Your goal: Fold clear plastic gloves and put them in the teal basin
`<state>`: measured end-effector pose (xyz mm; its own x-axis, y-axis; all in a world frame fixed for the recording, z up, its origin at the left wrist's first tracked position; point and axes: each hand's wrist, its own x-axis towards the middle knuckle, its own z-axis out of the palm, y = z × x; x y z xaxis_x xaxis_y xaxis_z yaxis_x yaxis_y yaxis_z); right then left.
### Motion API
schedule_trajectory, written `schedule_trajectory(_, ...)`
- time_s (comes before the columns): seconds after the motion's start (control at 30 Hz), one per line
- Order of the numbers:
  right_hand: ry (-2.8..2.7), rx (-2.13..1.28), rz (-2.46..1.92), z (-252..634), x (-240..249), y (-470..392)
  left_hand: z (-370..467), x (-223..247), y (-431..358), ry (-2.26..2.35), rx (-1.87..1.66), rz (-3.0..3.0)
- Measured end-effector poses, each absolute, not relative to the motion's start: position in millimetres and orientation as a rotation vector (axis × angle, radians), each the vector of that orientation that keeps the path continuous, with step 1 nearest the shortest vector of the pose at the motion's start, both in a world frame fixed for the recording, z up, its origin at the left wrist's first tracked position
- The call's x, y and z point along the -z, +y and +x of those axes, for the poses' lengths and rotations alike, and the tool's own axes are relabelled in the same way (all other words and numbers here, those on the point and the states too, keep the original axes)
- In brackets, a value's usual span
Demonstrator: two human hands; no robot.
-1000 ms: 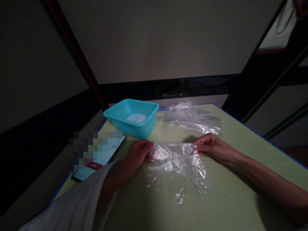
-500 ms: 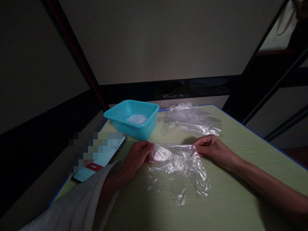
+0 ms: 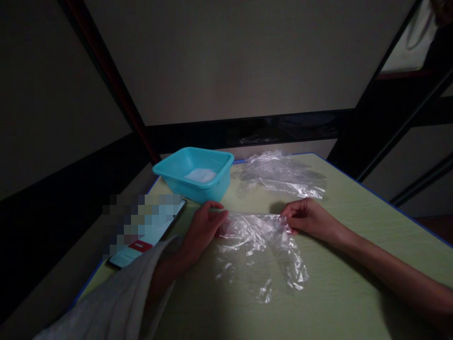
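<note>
- Head view, hands: the left hand [image 3: 201,229] pinches one upper corner of a clear plastic glove [image 3: 260,245] near the thumb, its index finger raised off the thumb. The right hand [image 3: 305,217] grips the opposite upper corner between thumb and bent fingers.
- Head view, glove: suspended between the two hands, cuff edge uppermost and roughly level, finger-shaped lobes pointing toward the wearer. The film is wrinkled and shiny; whether the lobes touch the table [image 3: 339,293] beneath cannot be told.
- Head view, arms: a pale, ribbed sleeve [image 3: 113,297] covers the left forearm down to near the wrist — the right forearm is bare.
- Head view, left of the glove: a phone [image 3: 161,225] lies face up beside the left arm, its screen lit, with a red patch near the lower end; part of it is pixelated.
- Head view, far side: a turquoise basin [image 3: 212,192] stands beyond the left hand, a white item [image 3: 201,175] inside. To its right lies a loose heap of clear plastic [image 3: 279,172] — well apart from the held glove.
- Head view, surroundings: blue edging [image 3: 389,204] borders the tabletop; a grey-beige panel [image 3: 226,61] rises behind.
</note>
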<state>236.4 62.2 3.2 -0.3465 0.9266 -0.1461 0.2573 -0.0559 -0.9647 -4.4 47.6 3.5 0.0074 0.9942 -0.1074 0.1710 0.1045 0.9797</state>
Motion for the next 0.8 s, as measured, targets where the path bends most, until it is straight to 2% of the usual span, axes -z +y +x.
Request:
schedule_trajectory(0.1,-1.773,-1.381,-1.285,244.0,-2.5,63.7,-2.7,3.8,50.0,1.395,-1.103,1.240)
schedule_trajectory(0.23,-2.060,-0.897,-1.243,255.6,-13.2,60.1,-6.3,7.9,44.9,1.383,-1.262,1.583)
schedule_trajectory(0.3,-2.177,-0.719,-1.150,258.0,-19.2,57.4,-8.8,6.4,40.0,1.421,-1.233,1.783)
schedule_trajectory(0.47,-2.407,-0.628,-1.040,255.4,-20.1,55.9,-10.9,6.0,33.3,1.446,-1.021,1.967)
schedule_trajectory(0.8,-2.483,-0.551,-1.025,252.2,-11.0,54.7,-14.2,26.2,35.1,1.410,-0.912,2.196)
